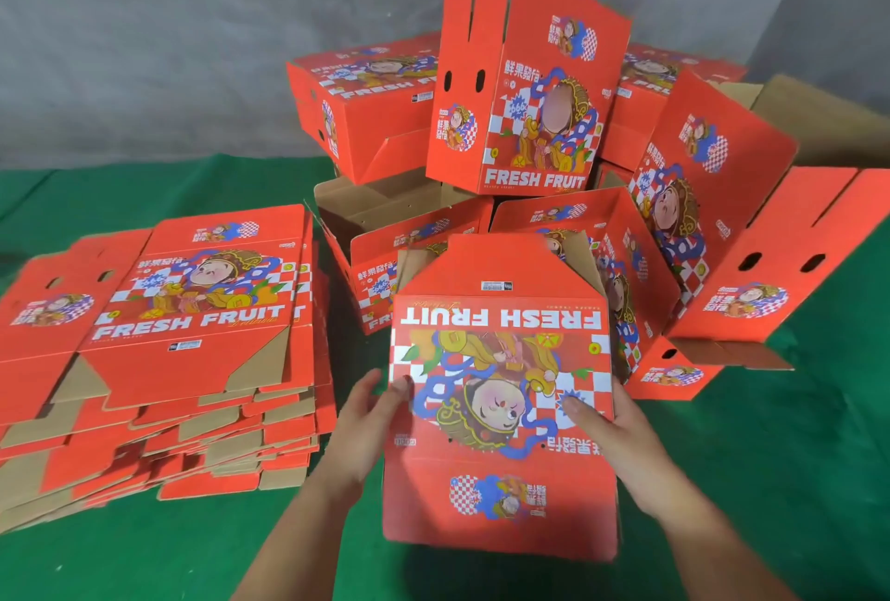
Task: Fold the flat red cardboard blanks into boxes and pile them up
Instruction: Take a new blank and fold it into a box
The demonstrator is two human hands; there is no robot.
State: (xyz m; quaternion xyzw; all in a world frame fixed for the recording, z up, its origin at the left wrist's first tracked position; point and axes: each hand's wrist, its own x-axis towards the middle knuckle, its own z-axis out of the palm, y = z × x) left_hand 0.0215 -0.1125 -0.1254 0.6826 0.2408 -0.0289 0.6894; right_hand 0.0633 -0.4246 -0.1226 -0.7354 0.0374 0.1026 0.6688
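head | flat red printed cardboard blank (501, 388), "FRESH FRUIT" upside-down | left hand (371, 422), right hand (611, 427) pinch its side edges | one stack of blanks (159, 359)

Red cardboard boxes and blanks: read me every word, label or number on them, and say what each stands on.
"FRESH FRUIT": upside down on the blank in both hands.
"FRESH FRUIT": top blank of the flat stack.
"FRESH FRUIT": upright folded box on the pile.
Chinese characters, white barcode stickers and small logos: too small or blurred to read.
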